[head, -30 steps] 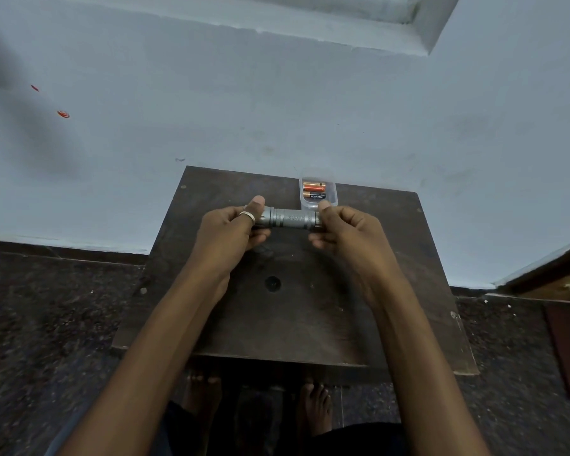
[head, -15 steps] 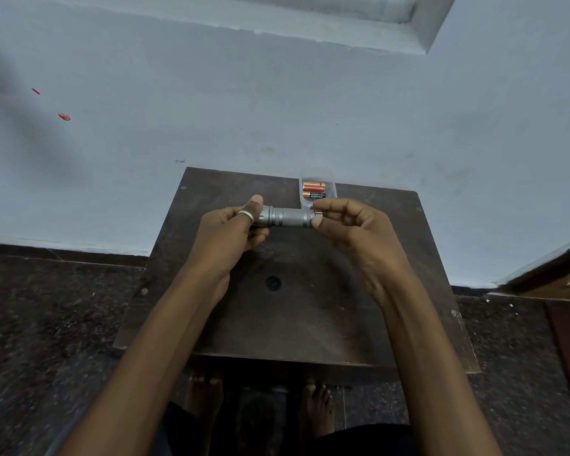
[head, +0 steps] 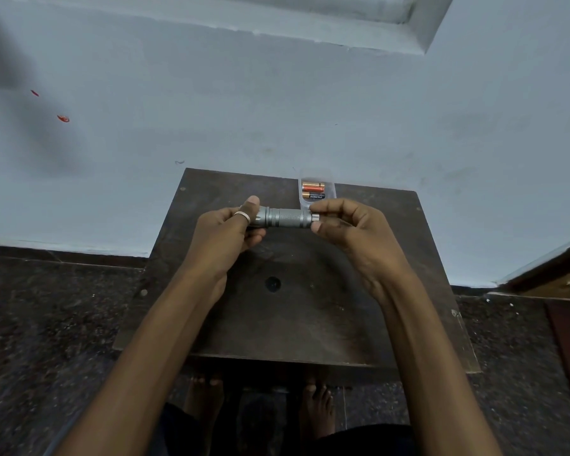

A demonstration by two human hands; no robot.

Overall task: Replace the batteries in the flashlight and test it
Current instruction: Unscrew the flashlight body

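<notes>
Wall (head: 211,93) first, at far left: pale blue, with two small red marks (head: 63,118) on it, and dark speckled floor (head: 46,324) below. Moving right, we see our left hand (head: 226,232) clenched around the head end of the flashlight (head: 285,218), thumb laid along the top and a silver ring (head: 242,216) on one finger. We hold the flashlight level, lengthwise from left to right, raised over the far half of the dark wooden surface (head: 293,324); its grey knurled barrel shows between the two hands. A round dark spot (head: 272,283) sits near the middle of the surface, below the flashlight. Just behind the barrel's right end, at the far edge of the surface, a clear plastic tray (head: 330,189) holds batteries (head: 313,190), one orange, one black and copper with lettering. Further right, our right hand (head: 349,225) pinches the tail end of the flashlight between thumb and fingertips, where a bright metal rim shows. At far right a brown wooden frame (head: 560,274) meets the floor. Bare feet (head: 316,409) show under the near edge of the surface.
</notes>
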